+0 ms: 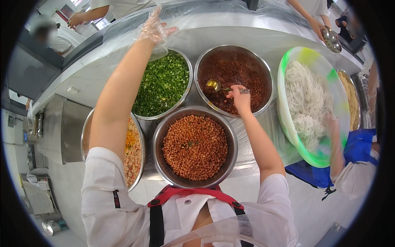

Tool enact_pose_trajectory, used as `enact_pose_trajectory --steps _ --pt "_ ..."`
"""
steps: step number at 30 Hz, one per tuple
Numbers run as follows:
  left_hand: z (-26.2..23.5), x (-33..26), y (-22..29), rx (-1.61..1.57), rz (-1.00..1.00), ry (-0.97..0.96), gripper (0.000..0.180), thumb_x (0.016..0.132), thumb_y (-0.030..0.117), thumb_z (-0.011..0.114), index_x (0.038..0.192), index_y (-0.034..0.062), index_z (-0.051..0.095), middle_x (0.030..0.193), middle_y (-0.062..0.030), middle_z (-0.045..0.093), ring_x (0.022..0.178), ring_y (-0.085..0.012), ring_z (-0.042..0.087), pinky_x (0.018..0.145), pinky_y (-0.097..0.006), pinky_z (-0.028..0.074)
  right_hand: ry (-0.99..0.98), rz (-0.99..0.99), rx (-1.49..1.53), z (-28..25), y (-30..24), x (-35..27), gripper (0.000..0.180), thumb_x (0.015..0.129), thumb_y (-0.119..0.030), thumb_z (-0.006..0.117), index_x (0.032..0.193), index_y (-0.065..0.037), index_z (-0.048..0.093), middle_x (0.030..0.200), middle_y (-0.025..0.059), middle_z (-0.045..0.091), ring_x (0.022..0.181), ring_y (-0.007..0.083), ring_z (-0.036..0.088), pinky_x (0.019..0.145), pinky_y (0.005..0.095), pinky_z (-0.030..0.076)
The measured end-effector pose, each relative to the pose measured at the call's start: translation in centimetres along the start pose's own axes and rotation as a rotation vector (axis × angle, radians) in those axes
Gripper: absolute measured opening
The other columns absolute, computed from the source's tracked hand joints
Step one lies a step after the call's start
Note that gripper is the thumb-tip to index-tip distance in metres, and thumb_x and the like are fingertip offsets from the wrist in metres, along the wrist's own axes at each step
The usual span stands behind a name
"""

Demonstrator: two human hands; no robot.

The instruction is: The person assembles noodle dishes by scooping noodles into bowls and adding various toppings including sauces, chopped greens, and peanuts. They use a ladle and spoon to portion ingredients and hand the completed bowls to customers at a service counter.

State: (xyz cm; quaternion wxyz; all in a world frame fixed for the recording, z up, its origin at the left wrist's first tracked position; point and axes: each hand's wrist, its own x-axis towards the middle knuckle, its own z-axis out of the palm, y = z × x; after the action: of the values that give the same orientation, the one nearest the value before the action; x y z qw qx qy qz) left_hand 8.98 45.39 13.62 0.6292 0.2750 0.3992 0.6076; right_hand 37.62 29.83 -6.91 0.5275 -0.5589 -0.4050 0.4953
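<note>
My right hand (240,98), bare, is closed around the handle of a spoon (213,85) whose metal bowl shines yellow. The spoon is over a steel bowl (269,82) of dark red, chunky sauce (242,68). Stretched far forward, my left hand (154,29) wears a clear, loose plastic glove, its fingers apart with nothing seen in them. It is past the bowl of chopped green onions (162,82), by the counter's far side. Closest to my body stands a steel bowl (161,175) of brown beans or nuts (195,146).
A bowl of reddish chopped food (131,164) is partly under my left arm. On the right, a green-and-white basin (284,123) holds white noodles (308,103), with a co-worker's gloved hand (332,125) at it. Across the counter, another person holds a metal bowl (331,40).
</note>
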Motion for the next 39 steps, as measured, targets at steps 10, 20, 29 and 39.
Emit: enact_pose_trajectory --steps 10,20,29,39 --pt "-0.1 1.1 -0.3 -0.146 -0.012 0.034 0.106 0.073 0.037 0.072 0.14 0.0068 -0.005 0.14 -0.024 0.007 0.12 -0.0565 0.026 0.088 -0.06 0.045 0.022 -0.012 0.063 -2.2 -1.8 -0.5 0.023 0.088 -0.018 0.05 0.095 0.004 0.056 0.074 0.0138 0.063 0.061 0.017 0.062 0.061 0.0282 0.048" --pt "-0.9 3.8 -0.7 -0.038 0.133 -0.072 0.052 0.087 0.037 0.048 0.132 0.014 0.032 0.13 -0.0124 0.04 0.114 -0.0346 0.046 0.083 -0.058 0.046 -0.013 -0.047 0.052 -2.0 -1.4 -0.6 0.02 0.089 -0.015 0.051 0.093 0.003 0.056 0.073 0.0126 0.062 0.059 0.0162 0.061 0.057 0.0285 0.049" --pt "-4.7 2.2 0.9 -0.333 0.145 0.043 0.05 0.084 0.016 0.045 0.133 0.0155 0.034 0.131 -0.0138 0.043 0.114 -0.0368 0.048 0.084 -0.06 0.044 0.018 -0.045 0.114 -2.1 -1.5 -1.1 0.02 0.087 -0.015 0.053 0.091 0.004 0.055 0.068 0.0125 0.061 0.055 0.0171 0.06 0.054 0.0282 0.048" --pt "-10.3 -10.9 0.7 -0.343 0.061 -0.111 0.063 0.07 -0.005 0.036 0.132 -0.0018 0.024 0.128 -0.027 0.037 0.116 -0.043 0.043 0.086 -0.062 0.045 -0.065 -0.202 -0.221 1.5 0.4 -0.8 0.016 0.087 -0.013 0.054 0.091 0.002 0.06 0.066 0.0075 0.06 0.058 0.0138 0.06 0.054 0.0242 0.046"
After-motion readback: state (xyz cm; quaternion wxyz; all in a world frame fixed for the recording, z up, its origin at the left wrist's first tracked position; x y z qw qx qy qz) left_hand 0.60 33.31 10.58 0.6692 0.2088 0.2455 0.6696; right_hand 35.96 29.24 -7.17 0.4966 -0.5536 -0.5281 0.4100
